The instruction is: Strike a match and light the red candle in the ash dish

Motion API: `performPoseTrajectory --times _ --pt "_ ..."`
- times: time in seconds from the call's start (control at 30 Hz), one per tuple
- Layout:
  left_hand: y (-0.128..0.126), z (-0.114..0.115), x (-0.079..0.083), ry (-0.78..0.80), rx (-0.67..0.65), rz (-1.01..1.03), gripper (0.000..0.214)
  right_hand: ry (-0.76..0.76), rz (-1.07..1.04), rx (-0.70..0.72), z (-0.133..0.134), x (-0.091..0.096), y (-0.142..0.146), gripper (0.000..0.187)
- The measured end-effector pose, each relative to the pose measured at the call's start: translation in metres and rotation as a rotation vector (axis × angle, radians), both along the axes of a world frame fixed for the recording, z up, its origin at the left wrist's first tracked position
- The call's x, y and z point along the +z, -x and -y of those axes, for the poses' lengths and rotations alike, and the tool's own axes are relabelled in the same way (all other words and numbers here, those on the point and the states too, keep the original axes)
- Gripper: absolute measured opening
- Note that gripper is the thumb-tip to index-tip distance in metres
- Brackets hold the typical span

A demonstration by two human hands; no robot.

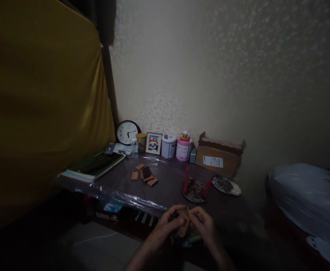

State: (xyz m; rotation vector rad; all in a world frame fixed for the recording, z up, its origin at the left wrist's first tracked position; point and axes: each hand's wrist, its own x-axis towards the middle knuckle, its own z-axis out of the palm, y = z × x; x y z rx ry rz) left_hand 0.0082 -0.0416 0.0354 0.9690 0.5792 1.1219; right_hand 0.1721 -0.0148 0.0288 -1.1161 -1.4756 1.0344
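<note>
My left hand [170, 223] is closed around a small, flat brown matchbox [185, 225], held tilted over the table's front edge. Pinched in the fingertips of my right hand [203, 223] is a thin pale matchstick [187, 209], its end close to the box's upper edge. Dim light hides whether the two touch. Just beyond my hands, a round plate [193, 200] holds dark bits and two red candles; one candle [186, 180] stands upright, the other [207, 188] leans. To its right lies a second plate [215, 185] with dark bits and pale sticks [235, 188].
Several flat brown pieces [145, 174] are scattered mid-table. Along the wall stand a clock [127, 131], a panda picture [153, 143], a white tin [168, 146], a pink tin [184, 149] and a cardboard box [224, 154]. Books [94, 165] lie at left.
</note>
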Motion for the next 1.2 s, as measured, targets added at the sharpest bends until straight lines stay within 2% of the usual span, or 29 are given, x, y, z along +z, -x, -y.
performPoseTrajectory --times 0.47,0.63,1.0,1.2 --pt "0.002 0.0 0.0 -0.015 -0.048 -0.029 0.049 -0.015 0.024 -0.042 0.001 0.005 -0.002 0.039" --pt "0.002 0.001 0.002 -0.011 -0.049 -0.022 0.049 -0.049 0.025 -0.008 0.002 0.005 -0.003 0.038" --pt "0.004 0.003 0.008 -0.014 -0.068 -0.057 0.052 -0.025 0.001 -0.013 -0.001 0.002 -0.005 0.038" --pt "0.003 0.005 0.01 0.022 -0.079 -0.061 0.058 -0.021 0.021 -0.021 0.003 0.01 -0.004 0.041"
